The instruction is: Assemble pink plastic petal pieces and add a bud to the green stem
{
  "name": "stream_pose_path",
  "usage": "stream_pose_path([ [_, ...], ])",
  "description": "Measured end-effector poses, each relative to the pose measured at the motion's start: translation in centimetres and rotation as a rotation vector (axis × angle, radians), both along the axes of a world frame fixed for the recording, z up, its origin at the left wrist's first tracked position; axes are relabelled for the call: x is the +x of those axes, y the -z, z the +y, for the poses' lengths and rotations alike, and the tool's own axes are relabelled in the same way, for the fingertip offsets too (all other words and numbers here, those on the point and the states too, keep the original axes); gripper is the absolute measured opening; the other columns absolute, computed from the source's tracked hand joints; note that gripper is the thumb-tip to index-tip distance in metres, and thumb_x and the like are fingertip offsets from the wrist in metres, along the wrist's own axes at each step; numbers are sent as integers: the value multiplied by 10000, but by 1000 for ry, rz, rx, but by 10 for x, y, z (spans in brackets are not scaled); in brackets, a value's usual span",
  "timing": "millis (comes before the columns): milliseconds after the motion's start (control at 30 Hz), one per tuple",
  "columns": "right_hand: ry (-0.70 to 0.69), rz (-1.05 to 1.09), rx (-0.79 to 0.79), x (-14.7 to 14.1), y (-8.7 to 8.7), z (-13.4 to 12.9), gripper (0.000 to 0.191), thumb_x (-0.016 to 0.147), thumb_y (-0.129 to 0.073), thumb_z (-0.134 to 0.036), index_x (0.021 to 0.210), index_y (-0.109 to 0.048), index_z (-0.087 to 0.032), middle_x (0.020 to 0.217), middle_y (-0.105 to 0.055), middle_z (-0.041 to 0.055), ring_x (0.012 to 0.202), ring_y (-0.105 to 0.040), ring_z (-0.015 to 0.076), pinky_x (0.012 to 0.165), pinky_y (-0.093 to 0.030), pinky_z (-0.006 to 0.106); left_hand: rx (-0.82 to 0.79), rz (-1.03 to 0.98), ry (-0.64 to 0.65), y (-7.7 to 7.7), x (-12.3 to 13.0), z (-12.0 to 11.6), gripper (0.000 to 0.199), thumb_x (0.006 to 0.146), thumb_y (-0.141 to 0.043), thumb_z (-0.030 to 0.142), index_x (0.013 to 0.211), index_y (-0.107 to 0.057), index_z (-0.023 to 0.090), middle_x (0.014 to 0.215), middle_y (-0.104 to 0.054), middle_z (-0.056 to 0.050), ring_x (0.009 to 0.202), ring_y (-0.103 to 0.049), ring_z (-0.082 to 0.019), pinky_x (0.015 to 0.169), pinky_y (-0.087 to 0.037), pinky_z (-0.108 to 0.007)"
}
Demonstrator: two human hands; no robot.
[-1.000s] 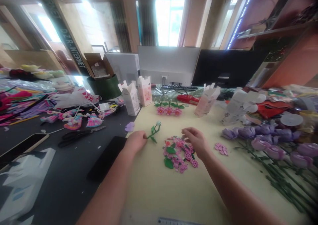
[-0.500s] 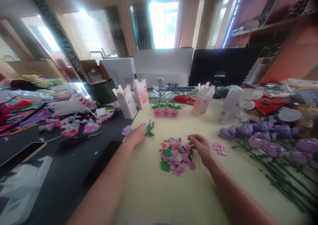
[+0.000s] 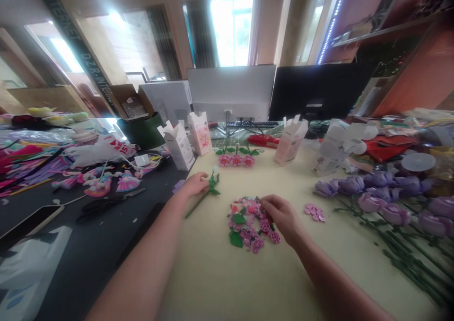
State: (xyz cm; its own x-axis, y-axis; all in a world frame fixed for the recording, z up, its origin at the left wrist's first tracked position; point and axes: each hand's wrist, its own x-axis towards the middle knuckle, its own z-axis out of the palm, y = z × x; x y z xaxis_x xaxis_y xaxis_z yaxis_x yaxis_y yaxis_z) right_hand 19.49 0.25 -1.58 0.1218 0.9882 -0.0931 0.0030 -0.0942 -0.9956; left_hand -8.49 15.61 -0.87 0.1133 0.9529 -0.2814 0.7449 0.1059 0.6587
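A green flower stem (image 3: 213, 183) with leaves and a pale bud lies slantwise on the cream mat (image 3: 213, 273). My left hand (image 3: 196, 185) is just left of its leafy top, fingers loosely apart; whether they touch the leaves is unclear. On the right, my right hand (image 3: 282, 213) reaches in at the upper right edge of a heap of small pink and green toy flower pieces (image 3: 252, 226). Its thumb and fingertips are pinched together, and what sits between them is too small to make out.
Pink flowers (image 3: 236, 160) lie at the mat's back between open white boxes (image 3: 179, 146). A small group of pink pieces (image 3: 314, 212) rests right of my right hand. Purple flowers (image 3: 379, 186) on long stems cover the right side. A phone (image 3: 30, 224) lies far left.
My left hand has shifted slightly up and left, and the lower part of the green stem now shows. My right hand has moved left onto the heap's upper edge.
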Motion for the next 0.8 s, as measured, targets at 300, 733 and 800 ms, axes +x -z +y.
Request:
stream_pose_path([
  [300, -394, -38, -194, -94, -17, -5, 61, 761, -576, -189, 818, -599, -185, 703, -624, -17, 458, -576, 87, 365, -400, 171, -157, -149, -127, 15, 6, 8, 346, 902, -567, 332, 1200, -555, 157, 1191, -587, -98, 998, -607, -219, 833, -526, -427],
  [733, -332, -141, -324, -155, -5, 55, 144, 814, -584, -250, 699, -532, -181, 394, -477, -56, 298, -440, 99, 308, -337, 186, -48, -484, -215, -12, 4, -39, 145, 714, -687, 254, 694, -594, 145, 630, -670, -37, 587, -633, -141, 586, -514, -262],
  [800, -334, -156, -293, -156, -7, 53, 130, 811, -589, -232, 708, -522, -191, 383, -463, -69, 313, -454, 103, 327, -362, 188, -16, -523, -221, -17, 3, -45, 160, 678, -702, 275, 682, -604, 148, 621, -676, -39, 572, -633, -145, 574, -514, -264],
])
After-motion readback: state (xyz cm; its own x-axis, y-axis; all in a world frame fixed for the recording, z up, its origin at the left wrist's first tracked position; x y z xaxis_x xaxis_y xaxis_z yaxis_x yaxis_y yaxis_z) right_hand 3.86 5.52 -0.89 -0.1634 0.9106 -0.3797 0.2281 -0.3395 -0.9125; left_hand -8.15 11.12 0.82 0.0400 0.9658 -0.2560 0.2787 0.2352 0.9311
